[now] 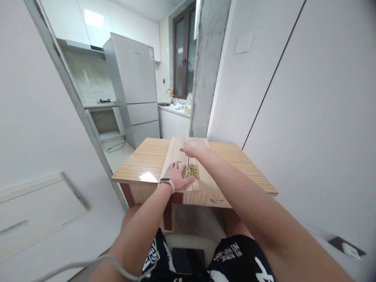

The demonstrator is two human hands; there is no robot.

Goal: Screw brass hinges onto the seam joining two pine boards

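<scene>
A brass-coloured butt hinge [192, 171] lies opened flat across two pale wooden boards, with screws or screw holes in its leaves. My left hand [176, 175] rests flat on the left board [173, 150], fingers spread, its thumb along the hinge's near edge. Above the hinge's far side, my right hand [195, 149] is closed around a thin-shafted tool [188, 161]. The shaft points down at the hinge's left leaf; its upper end is hidden in my fingers. A small dark thin piece [179, 161] lies by my left fingertips, too small to name.
Both boards lie on a wood-grain table [147, 158] with a drawer front [205, 199] below. White walls stand close on both sides. Beyond are a grey refrigerator [141, 74] and a sink counter [175, 121]. A pale cable [102, 258] crosses by my left arm.
</scene>
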